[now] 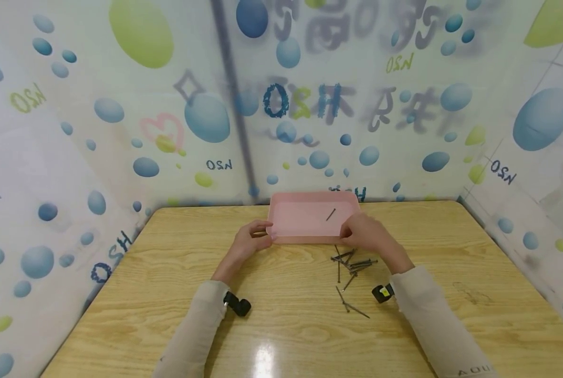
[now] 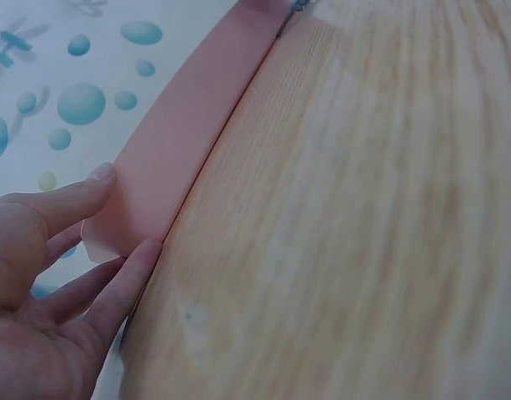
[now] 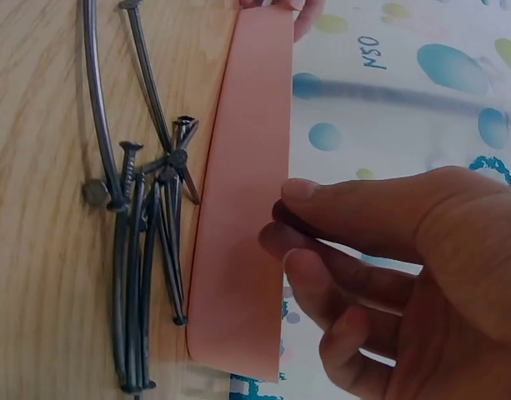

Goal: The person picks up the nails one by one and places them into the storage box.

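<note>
A shallow pink tray (image 1: 305,240) lies on the wooden table against the back wall, with one nail (image 1: 331,214) inside it. At the tray's front left corner, my left hand (image 1: 249,242) grips the edge; the left wrist view shows its fingers on both sides of that corner. My right hand (image 1: 368,233) is bent over the front right rim, its thumb and fingertips close together in the right wrist view. Whether something thin is between them is too dark to tell. Just below it lies a loose pile of several dark nails (image 1: 352,266), some crossing each other.
Two more nails (image 1: 352,308) lie nearer on the table (image 1: 291,294). Behind the tray rises a wall covering (image 1: 305,152) with blue and green dots, which also encloses both sides. A small black device (image 1: 238,304) is strapped at the left wrist, another (image 1: 382,293) at the right.
</note>
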A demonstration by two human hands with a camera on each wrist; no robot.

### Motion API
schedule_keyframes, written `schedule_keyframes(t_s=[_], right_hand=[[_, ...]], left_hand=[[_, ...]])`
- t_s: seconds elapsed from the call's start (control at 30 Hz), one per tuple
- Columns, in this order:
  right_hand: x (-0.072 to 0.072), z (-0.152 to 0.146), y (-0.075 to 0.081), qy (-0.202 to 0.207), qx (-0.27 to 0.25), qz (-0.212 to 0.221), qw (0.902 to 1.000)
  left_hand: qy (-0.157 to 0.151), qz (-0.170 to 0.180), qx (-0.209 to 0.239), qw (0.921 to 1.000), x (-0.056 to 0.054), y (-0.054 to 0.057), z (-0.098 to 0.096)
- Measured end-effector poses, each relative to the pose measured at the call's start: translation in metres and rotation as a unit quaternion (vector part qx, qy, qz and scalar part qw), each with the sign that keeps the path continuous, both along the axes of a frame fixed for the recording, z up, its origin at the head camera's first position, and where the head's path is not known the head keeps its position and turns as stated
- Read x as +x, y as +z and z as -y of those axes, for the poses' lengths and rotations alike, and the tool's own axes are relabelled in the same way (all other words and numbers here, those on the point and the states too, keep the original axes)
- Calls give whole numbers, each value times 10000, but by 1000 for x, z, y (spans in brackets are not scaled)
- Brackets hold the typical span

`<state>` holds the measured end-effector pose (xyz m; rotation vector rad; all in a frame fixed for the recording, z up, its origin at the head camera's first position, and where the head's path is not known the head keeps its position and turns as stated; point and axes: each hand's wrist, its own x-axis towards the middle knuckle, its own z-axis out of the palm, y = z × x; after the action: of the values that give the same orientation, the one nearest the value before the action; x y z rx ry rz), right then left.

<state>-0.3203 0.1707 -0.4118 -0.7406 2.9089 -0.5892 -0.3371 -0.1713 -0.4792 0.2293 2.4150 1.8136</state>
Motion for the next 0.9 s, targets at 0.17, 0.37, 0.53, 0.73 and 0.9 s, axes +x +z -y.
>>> schedule_keyframes(t_s=[0.17, 0.37, 0.53, 0.73, 0.9], right_hand=[[2, 5, -5, 89, 216, 272, 9994], [6, 10, -10, -53, 475, 417, 9980], [11, 15, -11, -227, 661, 359, 9969], [12, 19, -12, -292, 792, 297, 9960], [11, 20, -12, -205, 728, 319, 9966]], left_hand=[[-12, 23, 9, 10000, 0, -1, 0], [-4, 40, -24, 10000, 0, -2, 0], [-23, 88, -39, 10000, 0, -2, -1], [-21, 77, -3, 10000, -1, 0, -1], [-18, 20, -66, 10000, 0, 0, 0]])
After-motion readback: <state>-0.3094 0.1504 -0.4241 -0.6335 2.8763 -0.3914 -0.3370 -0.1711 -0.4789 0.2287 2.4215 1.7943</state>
